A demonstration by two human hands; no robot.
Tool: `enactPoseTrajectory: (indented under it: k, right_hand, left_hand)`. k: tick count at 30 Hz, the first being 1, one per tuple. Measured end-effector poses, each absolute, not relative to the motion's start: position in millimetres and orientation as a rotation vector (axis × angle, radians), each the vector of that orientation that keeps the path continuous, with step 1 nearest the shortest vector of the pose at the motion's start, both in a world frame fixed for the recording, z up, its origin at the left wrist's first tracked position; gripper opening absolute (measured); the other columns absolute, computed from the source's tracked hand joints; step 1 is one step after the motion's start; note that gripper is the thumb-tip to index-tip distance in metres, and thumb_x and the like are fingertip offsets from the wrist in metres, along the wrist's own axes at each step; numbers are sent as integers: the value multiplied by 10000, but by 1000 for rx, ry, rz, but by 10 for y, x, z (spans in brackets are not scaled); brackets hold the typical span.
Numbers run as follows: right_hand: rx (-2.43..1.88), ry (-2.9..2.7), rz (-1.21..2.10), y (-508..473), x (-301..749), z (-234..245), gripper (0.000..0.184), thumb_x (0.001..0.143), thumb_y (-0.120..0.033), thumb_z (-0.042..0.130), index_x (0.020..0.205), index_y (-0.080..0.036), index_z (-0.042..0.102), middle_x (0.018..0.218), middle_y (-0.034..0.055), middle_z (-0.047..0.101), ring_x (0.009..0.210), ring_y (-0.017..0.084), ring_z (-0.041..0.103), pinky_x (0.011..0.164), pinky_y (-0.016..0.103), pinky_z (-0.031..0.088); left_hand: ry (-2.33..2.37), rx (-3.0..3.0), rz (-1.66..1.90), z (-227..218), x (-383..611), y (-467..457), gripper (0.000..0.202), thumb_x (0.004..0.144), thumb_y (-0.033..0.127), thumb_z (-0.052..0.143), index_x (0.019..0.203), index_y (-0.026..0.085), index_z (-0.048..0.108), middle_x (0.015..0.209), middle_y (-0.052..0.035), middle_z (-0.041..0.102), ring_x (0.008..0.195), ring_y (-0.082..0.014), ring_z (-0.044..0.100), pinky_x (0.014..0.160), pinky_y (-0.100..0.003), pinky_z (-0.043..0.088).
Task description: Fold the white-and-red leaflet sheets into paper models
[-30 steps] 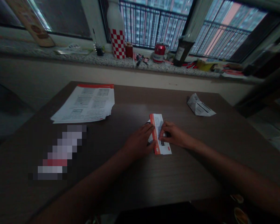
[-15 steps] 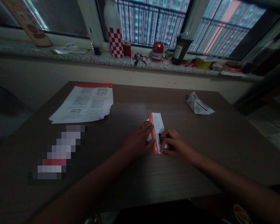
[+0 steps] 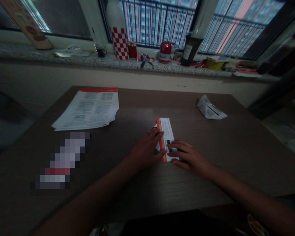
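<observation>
A folded sheet of printed paper (image 3: 166, 127), white with an orange-red strip along its left side, lies on the brown table (image 3: 137, 114) in front of me. My left hand (image 3: 147, 147) rests over its left edge, fingers stretched out and pressing on the strip. Part of the sheet's lower layer sticks out on the left, mostly under that hand. My right hand (image 3: 185, 155) lies on the lower right of the paper, with its fingers spread and nothing gripped between them.
A stack of printed sheets (image 3: 93, 109) lies at the table's back left. Nearer sits a pixelated oblong item (image 3: 64, 160). A folded paper shape (image 3: 210, 109) stands at the back right. The windowsill holds a checkered bottle (image 3: 120, 42), a red can (image 3: 165, 52) and a dark bottle (image 3: 190, 50).
My right hand's fingers have gone from bunched at the paper's right edge to spread out over its lower part. My left hand has shifted slightly right on the strip.
</observation>
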State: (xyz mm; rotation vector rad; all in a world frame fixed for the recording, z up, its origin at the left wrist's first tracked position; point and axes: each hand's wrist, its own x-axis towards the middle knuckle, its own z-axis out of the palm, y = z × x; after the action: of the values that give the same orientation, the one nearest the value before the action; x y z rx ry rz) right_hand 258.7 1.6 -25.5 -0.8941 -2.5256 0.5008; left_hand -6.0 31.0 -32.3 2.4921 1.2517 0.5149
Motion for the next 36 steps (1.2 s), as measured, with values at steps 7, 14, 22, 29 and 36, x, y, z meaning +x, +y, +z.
enactPoseTrajectory:
  k: [7, 14, 22, 29, 36]
  right_hand:
    - [-865, -2692, 473, -36, 2639, -196, 492, 1023, -311, 641, 1508, -310, 556, 1597, 49, 537, 1534, 296, 405, 1228, 551, 413]
    - [-936, -2624, 551, 110, 2628, -149, 518, 1065, -316, 559, 1575, -331, 467, 1569, 60, 565, 1466, 264, 499, 1204, 527, 434]
    - [-911, -2689, 408, 492, 2606, -262, 579, 1098, -364, 487, 1648, -248, 349, 1688, 101, 385, 1582, 269, 314, 1293, 563, 274]
    - [-911, -2677, 404, 546, 2578, -288, 511, 1088, -413, 505, 1567, -237, 494, 1632, 103, 483, 1513, 279, 444, 1266, 551, 334]
    - [-891, -2643, 390, 508, 2509, -201, 380, 1099, -412, 484, 1391, -228, 643, 1466, 99, 652, 1350, 280, 596, 1127, 521, 474]
  left_hand:
    - [1239, 2557, 442, -339, -85, 318, 706, 1008, 520, 575, 1584, 145, 415, 1668, -168, 390, 1560, -323, 337, 1269, -479, 313]
    - [1254, 2650, 375, -370, -87, 283, 686, 1058, 528, 478, 1628, 170, 346, 1701, -136, 353, 1614, -292, 213, 1313, -535, 133]
    - [1247, 2701, 278, -373, -94, 294, 720, 1077, 536, 417, 1639, 97, 317, 1728, -167, 264, 1627, -298, 149, 1309, -546, 151]
    - [1239, 2711, 191, -313, -104, 311, 705, 1070, 519, 435, 1629, 97, 352, 1726, -155, 272, 1627, -308, 146, 1311, -545, 170]
    - [1315, 2677, 326, -259, -79, 334, 469, 1093, 411, 460, 1483, 163, 541, 1637, -126, 467, 1533, -302, 395, 1256, -526, 327]
